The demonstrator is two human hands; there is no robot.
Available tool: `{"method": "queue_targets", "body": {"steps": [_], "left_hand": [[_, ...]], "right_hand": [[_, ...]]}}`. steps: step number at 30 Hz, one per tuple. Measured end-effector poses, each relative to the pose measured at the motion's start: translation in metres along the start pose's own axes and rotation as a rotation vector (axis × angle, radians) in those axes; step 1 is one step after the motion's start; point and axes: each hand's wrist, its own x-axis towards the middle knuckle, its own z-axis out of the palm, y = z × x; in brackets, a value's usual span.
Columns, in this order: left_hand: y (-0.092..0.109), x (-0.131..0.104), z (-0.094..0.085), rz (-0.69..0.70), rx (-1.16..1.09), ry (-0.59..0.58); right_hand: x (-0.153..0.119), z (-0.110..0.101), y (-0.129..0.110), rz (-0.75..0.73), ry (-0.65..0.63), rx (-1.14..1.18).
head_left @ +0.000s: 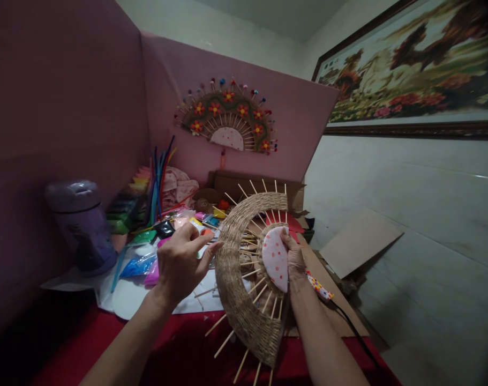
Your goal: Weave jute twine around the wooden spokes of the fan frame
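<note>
A half-round fan (231, 252) of woven twine on thin wooden sticks stands tilted up before me, its straight edge to the right. White cloth with orange dots (275, 257) covers its inner half-disc. My right hand (295, 260) grips that half-disc, thumb on the front, other fingers hidden behind. At the outer left rim, my left hand (179, 262) is closed in a pinch, thumb and forefinger around a stick end that is mostly hidden. Bare stick ends jut past the twine all round.
A finished-looking fan with flowers (227, 110) hangs on the pink board (300, 115). A purple bottle (83, 230), coloured pipe cleaners (157, 185) and clay packets (141, 262) stand left. Cardboard (328, 305) and a patterned tool with a black cord (319, 286) lie right.
</note>
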Motion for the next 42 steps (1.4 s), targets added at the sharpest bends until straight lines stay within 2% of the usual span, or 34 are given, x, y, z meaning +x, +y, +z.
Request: {"method": "queue_targets", "body": {"steps": [7,13,17,21,24,31,37,42], "left_hand": [[0.002,-0.002,0.003,0.069,0.071,0.029],[0.002,-0.006,0.006,0.068,0.051,0.022],[0.004,-0.007,0.006,0.089,-0.079,0.009],[0.002,-0.006,0.007,0.063,-0.305,0.013],[0.001,-0.006,0.008,0.035,-0.449,0.045],[0.005,-0.004,0.005,-0.121,-0.671,-0.023],[0.006,-0.006,0.007,-0.252,-0.842,-0.029],[0.0,-0.013,0.016,-0.454,-0.99,-0.048]], "right_hand": [[-0.004,0.003,-0.002,0.053,0.054,0.006],[-0.007,0.006,-0.003,0.024,0.052,-0.002],[-0.009,0.008,-0.005,0.043,0.075,0.022],[-0.009,0.008,-0.005,0.096,0.063,0.028],[-0.007,0.005,-0.004,0.063,0.063,0.013],[-0.003,0.002,-0.003,0.084,0.137,0.022],[0.001,-0.002,-0.003,0.006,0.032,-0.024],[0.005,-0.006,-0.004,0.032,0.026,-0.045]]}}
